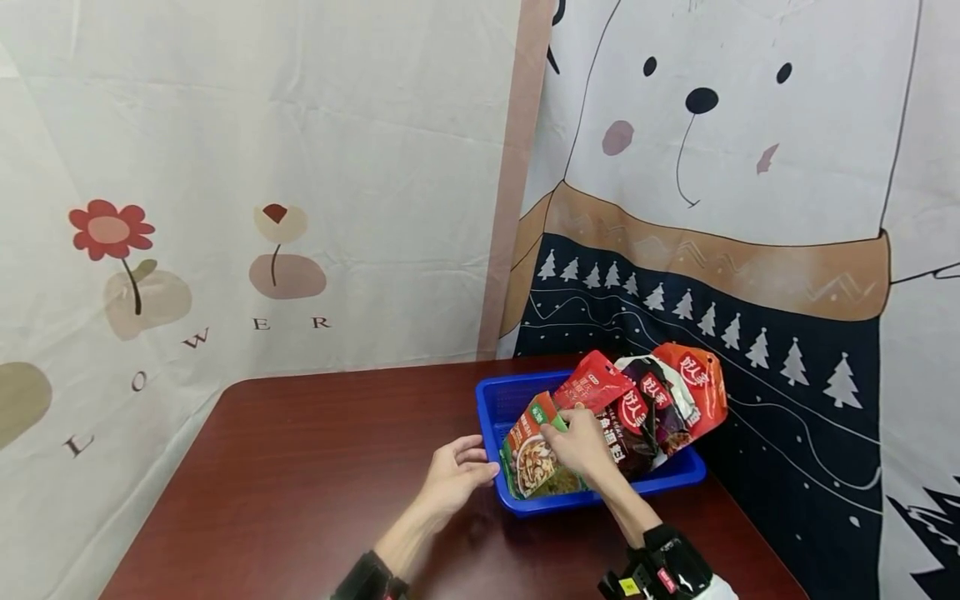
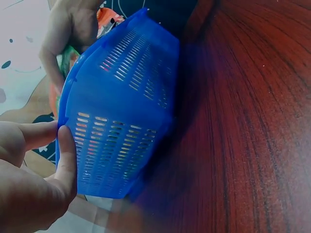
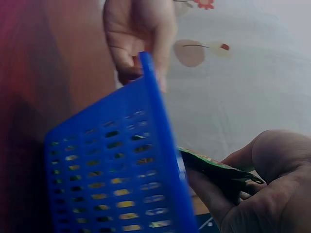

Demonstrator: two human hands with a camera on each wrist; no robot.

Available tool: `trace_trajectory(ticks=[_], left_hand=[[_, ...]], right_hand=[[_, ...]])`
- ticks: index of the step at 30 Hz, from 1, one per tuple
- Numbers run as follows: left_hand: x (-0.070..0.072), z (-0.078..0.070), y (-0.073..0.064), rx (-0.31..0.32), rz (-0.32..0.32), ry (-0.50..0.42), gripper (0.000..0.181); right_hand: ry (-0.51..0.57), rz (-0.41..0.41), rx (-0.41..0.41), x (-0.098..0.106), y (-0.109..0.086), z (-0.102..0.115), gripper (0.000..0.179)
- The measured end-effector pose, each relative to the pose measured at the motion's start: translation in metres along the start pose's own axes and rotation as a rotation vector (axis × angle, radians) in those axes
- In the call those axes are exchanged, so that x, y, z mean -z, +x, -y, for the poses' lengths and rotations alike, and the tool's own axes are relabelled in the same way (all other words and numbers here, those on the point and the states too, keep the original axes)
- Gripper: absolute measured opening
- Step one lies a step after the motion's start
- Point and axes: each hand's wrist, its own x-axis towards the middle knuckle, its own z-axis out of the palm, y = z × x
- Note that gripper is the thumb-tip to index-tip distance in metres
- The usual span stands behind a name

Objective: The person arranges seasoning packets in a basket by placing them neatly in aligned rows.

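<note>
A blue plastic basket with slotted walls stands on the table, full of food packets. At its left side my left hand pinches the rim between thumb and fingers, as the left wrist view shows on the basket wall. Inside the basket, my right hand grips the upper edge of an orange and green food packet with a picture of a dish on it. In the right wrist view, the packet's dark edge lies between thumb and fingers; its lower part is hidden behind the basket wall.
Beside the held packet lean a red packet, a dark packet and an orange-red packet that rises over the basket's right rim. The brown wooden table extends to the left. Printed curtains hang right behind it.
</note>
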Motion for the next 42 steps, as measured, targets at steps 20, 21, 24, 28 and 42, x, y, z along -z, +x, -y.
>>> trace_trajectory(ticks=[20, 21, 24, 28, 42], left_hand=[[0.001, 0.001, -0.002, 0.003, -0.008, -0.004, 0.073], [0.001, 0.002, -0.002, 0.004, -0.008, -0.003, 0.073], [0.001, 0.002, -0.002, 0.000, -0.009, 0.002, 0.073], [0.001, 0.001, -0.002, 0.002, -0.010, -0.001, 0.072], [0.003, 0.001, -0.003, -0.003, -0.012, 0.011, 0.072]], right_hand=[[-0.220, 0.127, -0.050, 0.002, 0.013, -0.021, 0.012], [-0.220, 0.131, -0.051, 0.003, 0.013, -0.022, 0.011], [-0.209, 0.159, -0.054, 0.006, 0.015, -0.026, 0.007], [-0.211, 0.191, -0.083, 0.012, 0.019, -0.029, 0.018], [-0.362, 0.076, -0.023, 0.035, 0.017, -0.025, 0.049]])
